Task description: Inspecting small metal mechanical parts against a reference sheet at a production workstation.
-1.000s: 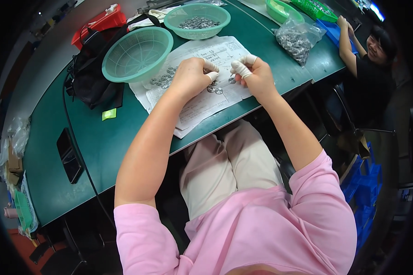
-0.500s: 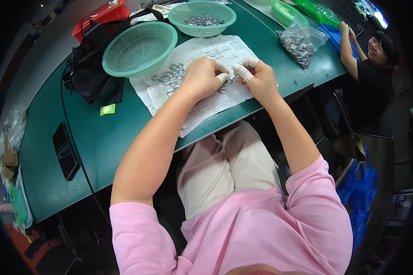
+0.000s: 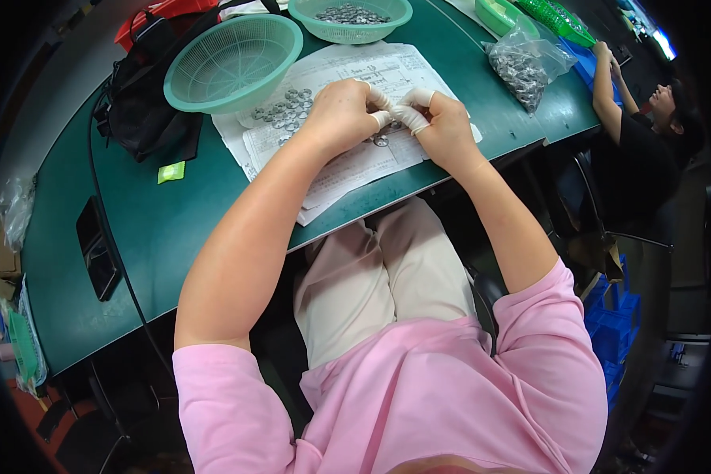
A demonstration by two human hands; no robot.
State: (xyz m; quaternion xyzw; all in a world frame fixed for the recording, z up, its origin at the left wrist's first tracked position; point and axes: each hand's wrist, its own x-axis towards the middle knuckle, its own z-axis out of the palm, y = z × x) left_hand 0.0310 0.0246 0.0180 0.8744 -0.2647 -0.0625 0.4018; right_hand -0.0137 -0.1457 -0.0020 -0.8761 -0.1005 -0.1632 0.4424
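Observation:
Over the printed paper sheets (image 3: 355, 170), my left hand (image 3: 347, 114) and my right hand (image 3: 438, 130) meet with their fingertips together. White finger cots cover the thumb and some fingers of each. Both hands are pinched closed; whatever sits between the fingertips is too small and hidden to make out. Several small round silvery metal pieces (image 3: 288, 110) lie spread on the paper to the left of my left hand. Another shiny round piece (image 3: 381, 141) rests just below my fingertips, partly covered by them.
An unfilled green mesh basket (image 3: 186, 91) stands at left; another basket (image 3: 299, 17) behind holds metal pieces. A clear bag of metal parts (image 3: 521, 71) lies at right. A black bag (image 3: 146, 118), yellow-green packet (image 3: 171, 172), phone (image 3: 99, 249) and cable occupy the left. A co-worker (image 3: 648, 150) sits at right.
My fingertips have come closer and now touch. The whole view has shifted slightly, with the table things sitting higher and to the left. The co-worker's head has turned away.

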